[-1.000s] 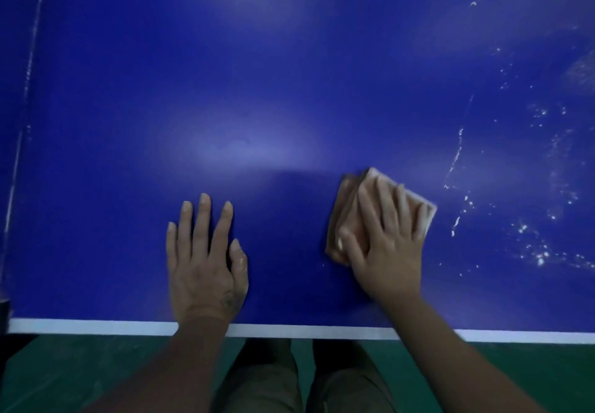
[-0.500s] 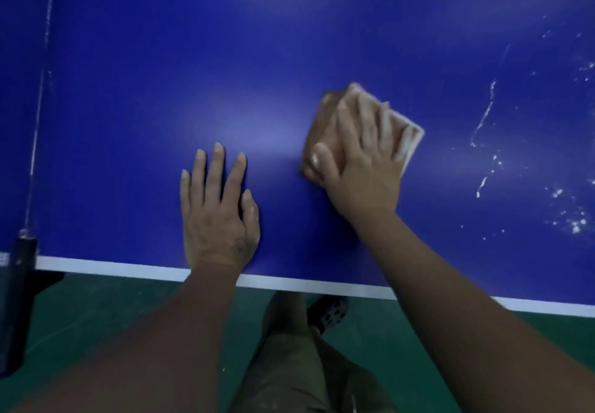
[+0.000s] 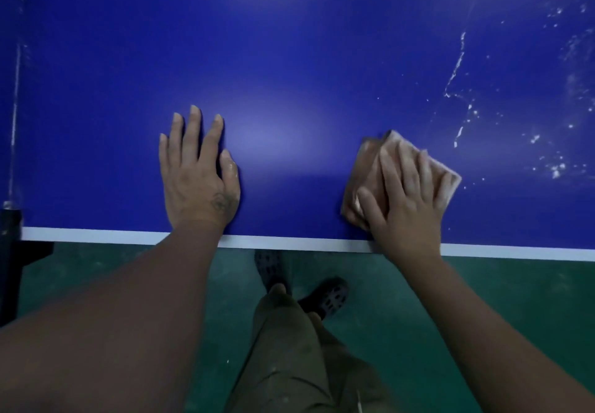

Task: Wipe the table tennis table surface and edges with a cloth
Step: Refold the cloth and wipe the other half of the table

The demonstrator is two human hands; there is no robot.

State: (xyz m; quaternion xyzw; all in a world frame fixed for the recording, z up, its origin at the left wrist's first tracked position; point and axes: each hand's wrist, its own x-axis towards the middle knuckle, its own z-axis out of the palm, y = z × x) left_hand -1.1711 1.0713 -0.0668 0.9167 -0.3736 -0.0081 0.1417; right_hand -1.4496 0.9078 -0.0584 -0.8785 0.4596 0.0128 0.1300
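1. since half a second ago the cloth (image 3: 365, 171) has come back down the table (image 3: 289, 51) toward the near side and slid to the right, so the gap to the left hand (image 3: 198, 177) is wider. that hand has stayed planted in much the same spot.
2. right hand (image 3: 410, 200) lies flat on top of the cloth, fingers straight and slightly fanned, thumb out along its near-left side. nothing is pinched. a flat palm probably presses the whole folded pad onto the surface rather than one corner.
3. left hand is spread palm-down on bare blue, just inside the white edge band (image 3: 96, 235), holding nothing. it reads as a brace, taking weight while the person leans over.
4. the cloth is a folded tan pad on the playing surface near the front edge, its near corner just short of the white band.
5. white specks (image 3: 555, 167) and a thin streak (image 3: 457, 64) lie to the right of and beyond the cloth, apart from it. the blue between the hands shows none. the wiping seems to be working rightward, with that dirty patch and the edges not yet done.
6. below the table, shoes (image 3: 331, 296) stand on a green floor (image 3: 96, 283), one foot ahead of the other, perhaps a sidestep toward the dirt.
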